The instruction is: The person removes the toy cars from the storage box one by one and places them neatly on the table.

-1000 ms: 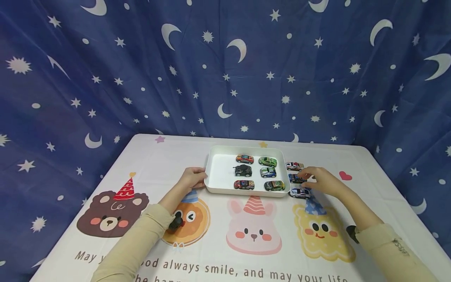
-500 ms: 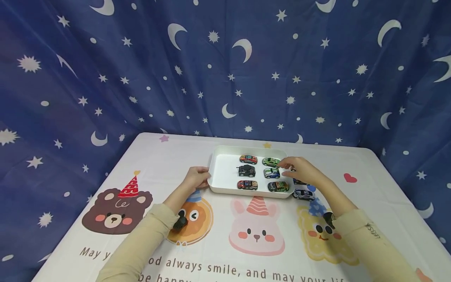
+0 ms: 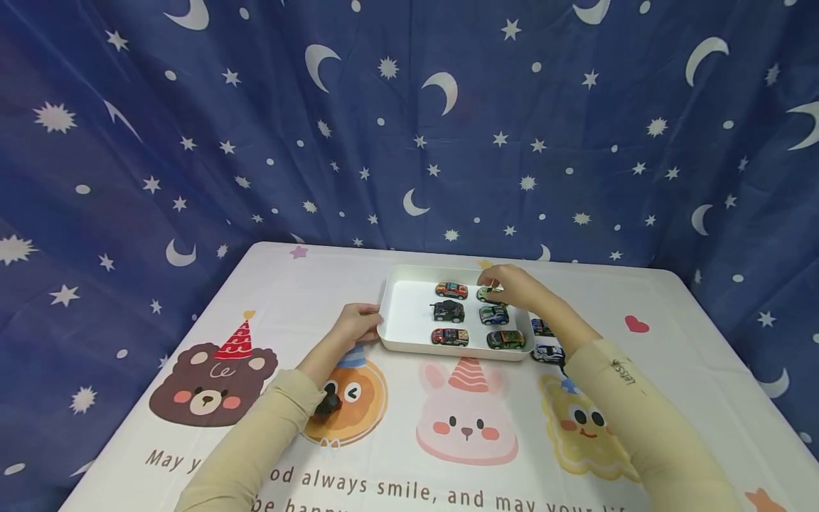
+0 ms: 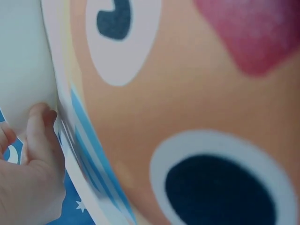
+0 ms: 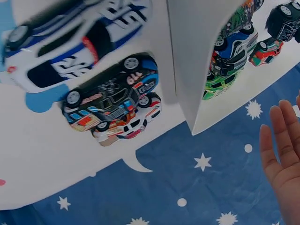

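Note:
My left hand (image 3: 357, 322) pinches the left end of a white tray (image 3: 399, 313); in the left wrist view, its fingers press the tray's outer wall (image 4: 28, 61). Over the tray's far right part is my right hand (image 3: 515, 286), fingertips close above a green toy car (image 3: 488, 294) and partly covering it. The right wrist view has its fingers (image 5: 283, 136) fairly straight, nothing visible in them. Also inside the tray are an orange-red car (image 3: 451, 290), a black tank-like toy (image 3: 448, 311), a red-black car (image 3: 450, 337), a white-blue-green car (image 3: 494, 315) and a dark green-orange car (image 3: 505, 340).
Just outside the tray's right wall stand a blue-black car (image 5: 112, 96), a white-blue car (image 5: 79, 47) and a white-red car (image 5: 133, 124). My right forearm hides the last one from the head view. A starry blue curtain (image 3: 409, 128) hangs behind the printed tablecloth (image 3: 358, 483).
My right hand has moved left from the cars outside the tray, across its right wall, to above the green car. The left hand stays at the tray's left end. The head view shifted slightly.

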Demonstrator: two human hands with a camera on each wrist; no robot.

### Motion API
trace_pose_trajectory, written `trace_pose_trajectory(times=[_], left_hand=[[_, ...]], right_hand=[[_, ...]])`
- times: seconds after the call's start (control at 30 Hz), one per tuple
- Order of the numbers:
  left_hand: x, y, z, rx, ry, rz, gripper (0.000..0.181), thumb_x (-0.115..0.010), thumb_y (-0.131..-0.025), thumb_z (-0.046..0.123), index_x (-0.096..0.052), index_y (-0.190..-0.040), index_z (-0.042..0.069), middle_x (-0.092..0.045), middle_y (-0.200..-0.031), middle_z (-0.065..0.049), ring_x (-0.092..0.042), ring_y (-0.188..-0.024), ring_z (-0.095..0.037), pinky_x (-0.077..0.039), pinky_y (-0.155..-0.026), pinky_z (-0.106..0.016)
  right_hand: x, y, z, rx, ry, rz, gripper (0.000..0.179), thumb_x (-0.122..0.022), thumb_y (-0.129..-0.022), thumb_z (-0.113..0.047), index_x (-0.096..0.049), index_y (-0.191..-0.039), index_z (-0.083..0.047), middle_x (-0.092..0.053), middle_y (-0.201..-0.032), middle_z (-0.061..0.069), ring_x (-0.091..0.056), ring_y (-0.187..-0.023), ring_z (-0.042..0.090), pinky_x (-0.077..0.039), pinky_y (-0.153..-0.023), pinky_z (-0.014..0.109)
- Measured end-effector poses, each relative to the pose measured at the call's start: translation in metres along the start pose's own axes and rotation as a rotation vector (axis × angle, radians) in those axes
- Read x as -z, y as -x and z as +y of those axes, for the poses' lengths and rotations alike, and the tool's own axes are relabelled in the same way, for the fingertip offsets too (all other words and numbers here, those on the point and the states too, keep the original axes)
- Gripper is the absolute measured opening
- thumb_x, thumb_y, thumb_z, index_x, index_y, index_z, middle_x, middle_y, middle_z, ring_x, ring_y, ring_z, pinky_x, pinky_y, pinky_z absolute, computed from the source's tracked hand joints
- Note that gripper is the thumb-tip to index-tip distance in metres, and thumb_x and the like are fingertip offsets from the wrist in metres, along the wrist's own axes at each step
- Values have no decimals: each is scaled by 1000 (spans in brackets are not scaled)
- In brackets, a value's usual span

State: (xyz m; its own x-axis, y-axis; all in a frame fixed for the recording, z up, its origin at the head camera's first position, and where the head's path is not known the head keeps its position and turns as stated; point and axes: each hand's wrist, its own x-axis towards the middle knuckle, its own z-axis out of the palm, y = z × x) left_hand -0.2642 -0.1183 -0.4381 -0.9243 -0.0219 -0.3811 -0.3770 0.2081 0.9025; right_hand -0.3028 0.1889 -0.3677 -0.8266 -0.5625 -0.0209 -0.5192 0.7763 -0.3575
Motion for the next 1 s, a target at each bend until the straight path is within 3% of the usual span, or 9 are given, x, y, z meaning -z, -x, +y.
trace_pose_trajectory(times=[0.2,0.53,0.8,1.0], left_hand=[[1,1,2,12,35,-6,41,-57,-88,2,-53,-128,-4,-59,-122,-25,-62,-69,-9,-61,-70,-25],[1,3,2,22,49,-8,41,-56,-87,1,-53,-128,-5,-60,-120,-25,-63,-71,-11,-61,-68,-24],[0,1,2,28,49,0,40,-57,-88,1,-54,-128,-4,-60,-121,-25,-63,-70,-10,-61,-69,-25],[1,2,3,51,50,2,40,-56,-88,2,-53,-128,-4,-60,-121,-25,-64,-73,-11,-61,-73,-27]], right_hand=[[3,-16,0,-31,27,-44,27,-66,-85,-2,-63,-111,4,-65,-107,18,-60,-100,32,-54,-88,42],[-7,-45,-4,22,38,-125,33,-65,-85,-2,-61,-118,1,-63,-119,17,-59,-106,33,-54,-92,39],[-21,-64,-4,-56,-53,-102,33,-63,-88,-3,-59,-120,1,-61,-119,20,-56,-111,36,-53,-94,43],[-29,-74,-4,-106,-39,-103,32,-60,-87,1,-60,-119,0,-61,-118,19,-56,-111,34,-52,-95,41]])
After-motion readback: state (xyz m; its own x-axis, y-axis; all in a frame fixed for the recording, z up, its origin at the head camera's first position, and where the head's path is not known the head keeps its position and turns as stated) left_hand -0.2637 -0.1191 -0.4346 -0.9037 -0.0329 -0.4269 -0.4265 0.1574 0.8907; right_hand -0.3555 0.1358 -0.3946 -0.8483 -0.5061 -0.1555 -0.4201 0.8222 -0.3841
